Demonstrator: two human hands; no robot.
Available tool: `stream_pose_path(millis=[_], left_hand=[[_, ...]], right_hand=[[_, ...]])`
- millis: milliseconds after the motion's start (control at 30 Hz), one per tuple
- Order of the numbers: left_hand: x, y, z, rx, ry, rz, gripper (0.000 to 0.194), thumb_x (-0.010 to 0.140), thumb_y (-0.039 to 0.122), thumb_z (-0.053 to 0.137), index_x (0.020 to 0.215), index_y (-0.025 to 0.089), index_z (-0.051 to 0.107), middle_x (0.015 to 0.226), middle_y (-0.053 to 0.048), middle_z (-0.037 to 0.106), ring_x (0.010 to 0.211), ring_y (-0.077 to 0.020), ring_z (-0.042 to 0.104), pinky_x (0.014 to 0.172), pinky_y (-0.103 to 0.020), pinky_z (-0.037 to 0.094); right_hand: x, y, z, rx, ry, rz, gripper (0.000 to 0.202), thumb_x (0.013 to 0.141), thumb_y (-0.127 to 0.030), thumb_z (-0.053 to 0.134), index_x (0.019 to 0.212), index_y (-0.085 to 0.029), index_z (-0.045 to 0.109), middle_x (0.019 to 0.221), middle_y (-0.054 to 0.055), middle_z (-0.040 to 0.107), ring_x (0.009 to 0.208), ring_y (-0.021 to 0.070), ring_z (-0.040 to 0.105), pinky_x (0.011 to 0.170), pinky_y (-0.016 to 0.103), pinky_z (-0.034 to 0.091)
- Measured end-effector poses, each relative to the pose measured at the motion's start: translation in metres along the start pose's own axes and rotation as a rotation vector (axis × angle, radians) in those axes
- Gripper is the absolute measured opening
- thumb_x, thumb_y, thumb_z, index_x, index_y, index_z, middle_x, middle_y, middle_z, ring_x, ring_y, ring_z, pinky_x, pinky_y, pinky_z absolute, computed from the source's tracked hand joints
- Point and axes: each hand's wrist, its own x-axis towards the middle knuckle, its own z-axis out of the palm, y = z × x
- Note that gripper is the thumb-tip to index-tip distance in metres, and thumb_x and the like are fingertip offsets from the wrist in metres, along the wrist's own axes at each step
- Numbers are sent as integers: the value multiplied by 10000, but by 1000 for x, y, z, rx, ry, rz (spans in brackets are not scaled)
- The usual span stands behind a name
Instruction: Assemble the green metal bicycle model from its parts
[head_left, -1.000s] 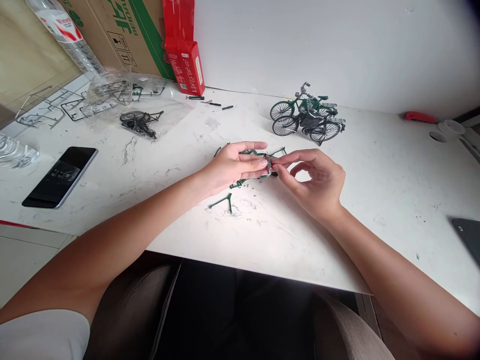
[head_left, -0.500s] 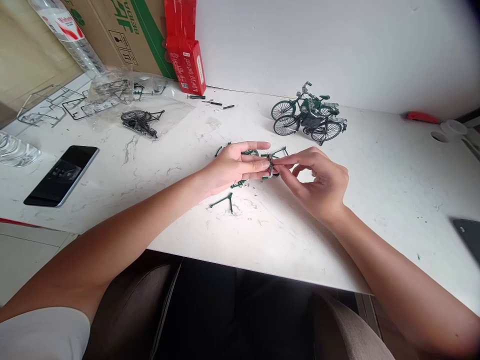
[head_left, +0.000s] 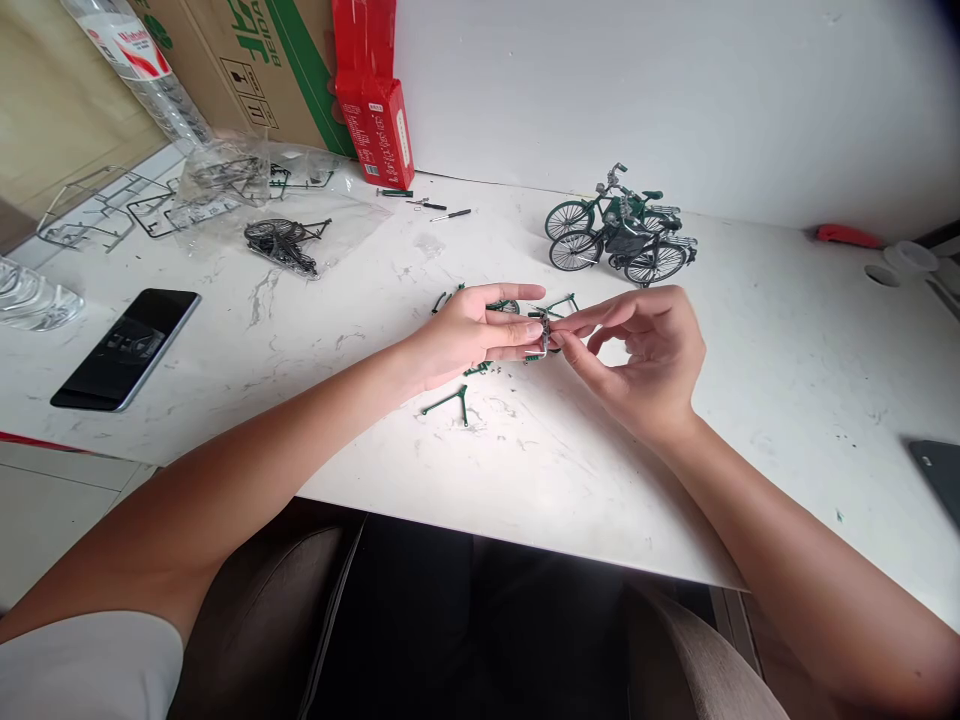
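Observation:
Between my hands is a small silver handlebar piece [head_left: 545,337] of a model bicycle, with a bent end pointing down. My left hand [head_left: 487,325] grips it between thumb and fingers, the index finger stretched out above. At its other side my right hand [head_left: 637,350] pinches with thumb and fingertip; the exact spot is hidden by the fingers. Below lie green model bicycle parts, among them a Y-shaped fork [head_left: 459,401] and a thin green frame piece [head_left: 566,303]. A spoked wheel [head_left: 510,306] shows partly behind my left hand, and tiny screws [head_left: 504,372] are scattered nearby.
Two assembled model bicycles [head_left: 619,235] stand at the back. Left are a phone [head_left: 126,350], plastic bags with black parts [head_left: 289,245], grey sprues [head_left: 90,210] and bottles. A red packet [head_left: 379,125] leans by a cardboard box [head_left: 225,60]. Small screwdrivers [head_left: 450,215] lie in front.
My right hand's fingers have lifted and spread slightly while its thumb and fingertip stay at the silver piece. My left hand keeps its hold. The whole view has shifted a little.

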Motion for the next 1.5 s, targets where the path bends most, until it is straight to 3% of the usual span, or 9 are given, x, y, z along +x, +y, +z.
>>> stream_pose_path(millis=[133,300,667,967,1233,1500], left_hand=[[0,-1,-1,14,-8,8,530,894,124,893,1382,171,690,1071,-112,835,971,-226,832,1131,-489,586],[0,-2,-1,22,-8,13,527,899,140,896,1380,167,683,1075,-116,834,965,-229,832,1126,-493,582],[-1,-1,2,48,22,18,488,911,100,866,1358,163,681,1066,-100,829,920,-196,824,1104,-463,606],[-1,-5,3,81,24,70,525,899,137,892,1374,163,669,1047,-103,831,943,-207,825,1103,-471,611],[1,-6,0,84,6,77,530,903,130,886,1385,152,666,1050,-110,827,927,-206,829,1091,-467,623],[1,-5,2,147,12,86,580,887,141,905,1413,146,661,1057,-118,827,923,-207,828,1080,-462,623]], right_hand=[[2,0,2,13,-42,4,433,969,-301,841,1189,-340,471,970,-8,778,874,218,801,562,355,599],[0,2,2,8,-68,32,414,991,-348,818,1192,-343,456,995,-3,755,886,218,783,613,368,618],[2,0,1,49,-61,1,470,928,-198,859,1146,-338,467,945,-28,761,854,225,802,545,335,538],[2,3,2,21,-99,69,450,971,-332,824,1192,-344,432,969,-2,723,889,221,755,587,355,576],[2,4,-1,28,-165,7,469,964,-163,783,1219,-358,441,1028,17,706,909,231,735,618,375,555],[3,9,-2,10,-229,-30,510,962,-186,787,1276,-376,433,1005,16,666,903,242,726,652,412,596]])
